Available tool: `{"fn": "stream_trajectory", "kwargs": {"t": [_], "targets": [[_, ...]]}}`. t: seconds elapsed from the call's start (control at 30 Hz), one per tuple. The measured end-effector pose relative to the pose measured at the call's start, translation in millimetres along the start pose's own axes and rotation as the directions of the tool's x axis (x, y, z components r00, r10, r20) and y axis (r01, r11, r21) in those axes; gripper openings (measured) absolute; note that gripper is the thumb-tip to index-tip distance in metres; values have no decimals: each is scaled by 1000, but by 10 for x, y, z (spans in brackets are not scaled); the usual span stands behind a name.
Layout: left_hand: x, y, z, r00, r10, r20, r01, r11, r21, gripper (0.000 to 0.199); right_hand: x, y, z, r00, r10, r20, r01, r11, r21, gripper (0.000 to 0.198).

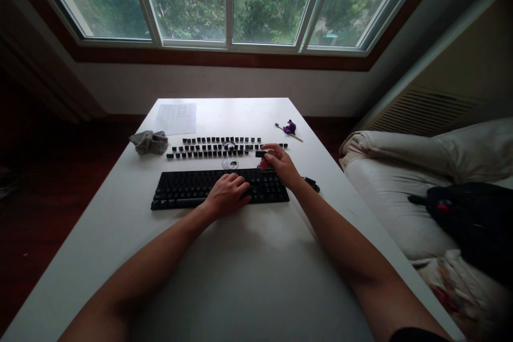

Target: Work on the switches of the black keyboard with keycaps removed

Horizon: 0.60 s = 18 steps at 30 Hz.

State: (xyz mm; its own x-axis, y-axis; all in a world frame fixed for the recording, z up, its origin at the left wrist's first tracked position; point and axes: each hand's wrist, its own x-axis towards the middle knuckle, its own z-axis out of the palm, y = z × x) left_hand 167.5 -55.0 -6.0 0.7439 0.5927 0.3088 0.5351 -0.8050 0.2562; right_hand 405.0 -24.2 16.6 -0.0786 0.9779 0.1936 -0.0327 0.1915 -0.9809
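Note:
A black keyboard (184,187) lies across the white table. My left hand (228,192) rests palm down on its right-middle part, fingers stretched over the keys and thumb near the front edge. Above the keyboard's back right edge, my right hand (279,164) pinches a wide black keycap (260,154) between thumb and fingers. Behind the keyboard, loose black keycaps (208,147) stand in several rows, the right part partly covered by my right hand. A small clear round thing (230,164) lies between the rows and the keyboard, and a similar one (230,145) sits among the keycaps.
A crumpled grey cloth (149,142) lies at the table's left edge, near a printed paper sheet (175,118). At the back right are a purple crumpled thing (289,127) and a thin brush-like stick (295,138). A black cable (311,184) lies beside my right wrist.

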Motion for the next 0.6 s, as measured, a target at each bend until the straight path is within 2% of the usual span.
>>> {"fn": "stream_trajectory", "kwargs": {"t": [0.1, 0.2, 0.43, 0.6], "targets": [[-22, 18, -37, 1000, 11, 20, -12, 998, 55, 36, -28, -13, -18, 999, -8, 38, 9, 999, -34, 35], [-32, -8, -53, 999, 29, 42, -33, 995, 94, 42, -50, -15, -29, 1000, -21, 21, 23, 995, -99, 30], [-28, -51, -20, 999, 12, 38, -15, 996, 88, 45, -41, 72, -44, 998, 5, -61, -17, 978, -206, 23], [-28, -51, -18, 1000, 12, 29, -14, 998, 56, 46, -23, 117, -63, 994, -39, -101, 16, 976, -219, 26]]}}
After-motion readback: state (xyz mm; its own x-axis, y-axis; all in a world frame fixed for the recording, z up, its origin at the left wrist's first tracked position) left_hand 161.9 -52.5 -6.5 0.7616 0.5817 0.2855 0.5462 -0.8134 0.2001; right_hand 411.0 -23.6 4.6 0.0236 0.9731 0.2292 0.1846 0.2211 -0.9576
